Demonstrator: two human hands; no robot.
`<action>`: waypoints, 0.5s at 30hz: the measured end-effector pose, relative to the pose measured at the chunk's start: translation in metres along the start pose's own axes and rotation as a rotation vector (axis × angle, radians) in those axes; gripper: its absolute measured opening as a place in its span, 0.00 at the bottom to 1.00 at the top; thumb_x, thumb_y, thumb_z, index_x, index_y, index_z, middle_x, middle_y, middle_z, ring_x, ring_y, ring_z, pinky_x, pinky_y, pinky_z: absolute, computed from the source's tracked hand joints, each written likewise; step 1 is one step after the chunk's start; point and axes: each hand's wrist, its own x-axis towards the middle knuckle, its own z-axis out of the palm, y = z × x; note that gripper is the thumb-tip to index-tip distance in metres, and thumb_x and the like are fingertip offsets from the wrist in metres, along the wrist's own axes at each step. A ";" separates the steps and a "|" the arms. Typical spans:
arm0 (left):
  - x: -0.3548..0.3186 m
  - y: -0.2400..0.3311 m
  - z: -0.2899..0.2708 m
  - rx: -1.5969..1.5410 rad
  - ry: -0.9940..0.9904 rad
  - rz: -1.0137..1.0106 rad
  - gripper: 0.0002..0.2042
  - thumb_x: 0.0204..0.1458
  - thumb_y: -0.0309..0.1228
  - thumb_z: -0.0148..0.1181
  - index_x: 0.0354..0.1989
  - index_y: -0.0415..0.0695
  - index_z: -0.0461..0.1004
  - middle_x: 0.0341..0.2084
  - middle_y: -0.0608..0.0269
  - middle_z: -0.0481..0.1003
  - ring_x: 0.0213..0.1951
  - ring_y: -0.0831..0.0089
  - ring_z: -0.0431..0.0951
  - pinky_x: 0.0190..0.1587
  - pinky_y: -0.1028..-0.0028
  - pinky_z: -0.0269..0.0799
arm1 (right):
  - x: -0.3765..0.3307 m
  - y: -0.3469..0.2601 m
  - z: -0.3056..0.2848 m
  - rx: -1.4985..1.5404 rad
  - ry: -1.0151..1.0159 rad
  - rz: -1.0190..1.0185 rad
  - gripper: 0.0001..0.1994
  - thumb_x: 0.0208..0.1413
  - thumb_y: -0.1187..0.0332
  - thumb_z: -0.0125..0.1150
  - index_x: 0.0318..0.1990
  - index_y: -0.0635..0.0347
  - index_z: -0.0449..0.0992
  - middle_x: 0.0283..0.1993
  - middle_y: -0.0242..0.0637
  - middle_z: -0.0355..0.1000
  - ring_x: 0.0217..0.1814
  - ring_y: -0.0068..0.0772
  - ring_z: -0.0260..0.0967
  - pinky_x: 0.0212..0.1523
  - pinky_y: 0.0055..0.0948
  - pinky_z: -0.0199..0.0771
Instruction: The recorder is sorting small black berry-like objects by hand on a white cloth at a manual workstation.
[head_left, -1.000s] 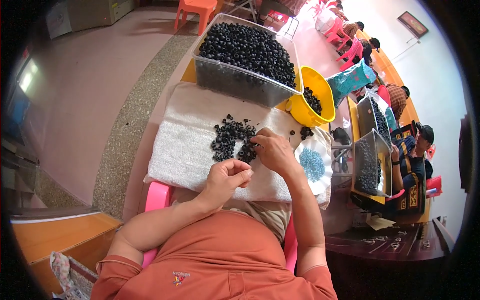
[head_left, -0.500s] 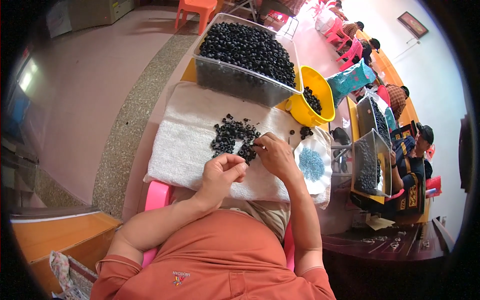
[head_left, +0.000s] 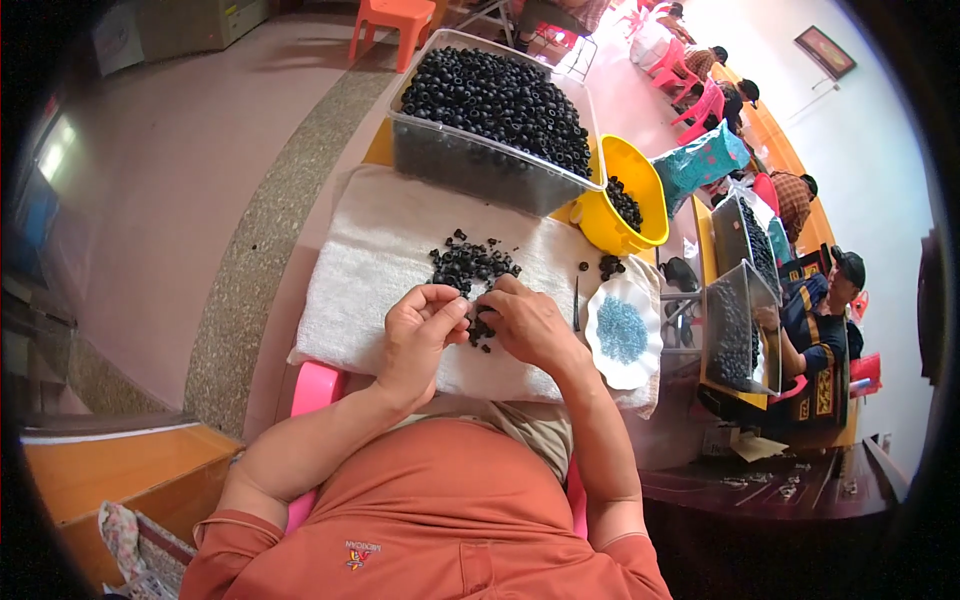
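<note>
Small black ring-shaped pieces lie in a loose heap on a white towel. At the heap's near edge my left hand is closed in a pinch, thumb against fingertips; what it holds is too small to make out. My right hand is close beside it, fingers curled down into the near pieces, its fingertips mostly hidden. Right of that hand lies a thin dark tool. Beyond it stands a white scalloped dish with tiny blue bits in it.
Behind the towel stands a clear bin full of black rings. A yellow bucket with more rings sits at its right. Farther right, a co-worker sits by other clear bins. A pink chair is under me.
My right hand has moved left and nearer to me, up to my left hand, uncovering the thin dark tool. My left hand has shifted slightly left and away from me.
</note>
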 end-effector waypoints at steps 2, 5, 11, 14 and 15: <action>0.000 0.002 0.001 0.001 0.002 -0.006 0.07 0.56 0.25 0.60 0.42 0.42 0.71 0.33 0.66 0.76 0.31 0.81 0.75 0.35 0.80 0.74 | 0.000 0.002 0.002 0.000 -0.020 -0.003 0.11 0.52 0.72 0.62 0.43 0.60 0.76 0.41 0.42 0.70 0.40 0.50 0.73 0.40 0.42 0.73; 0.000 0.003 0.001 0.004 0.001 -0.012 0.07 0.56 0.25 0.60 0.41 0.42 0.71 0.33 0.66 0.76 0.31 0.81 0.75 0.35 0.80 0.73 | 0.000 0.003 0.005 -0.008 -0.004 0.023 0.09 0.52 0.73 0.61 0.41 0.60 0.75 0.40 0.42 0.70 0.39 0.50 0.72 0.39 0.43 0.72; 0.002 -0.001 -0.002 0.004 -0.012 -0.028 0.06 0.56 0.25 0.60 0.41 0.42 0.71 0.32 0.67 0.75 0.31 0.81 0.75 0.35 0.80 0.73 | -0.006 0.002 0.011 -0.054 0.084 0.015 0.08 0.53 0.73 0.60 0.41 0.59 0.74 0.41 0.42 0.69 0.38 0.51 0.72 0.36 0.42 0.73; 0.003 -0.004 -0.003 0.017 -0.030 -0.043 0.06 0.56 0.25 0.60 0.41 0.42 0.72 0.32 0.66 0.75 0.31 0.81 0.75 0.36 0.80 0.74 | -0.010 0.002 0.014 0.008 0.178 0.020 0.08 0.54 0.73 0.60 0.42 0.58 0.74 0.40 0.42 0.69 0.38 0.52 0.72 0.34 0.44 0.72; 0.003 -0.005 -0.003 0.020 -0.040 -0.053 0.06 0.56 0.25 0.60 0.40 0.42 0.72 0.32 0.66 0.76 0.31 0.81 0.75 0.36 0.80 0.74 | -0.013 0.002 0.014 0.080 0.262 -0.002 0.08 0.54 0.74 0.60 0.42 0.59 0.74 0.40 0.43 0.69 0.36 0.50 0.72 0.33 0.41 0.72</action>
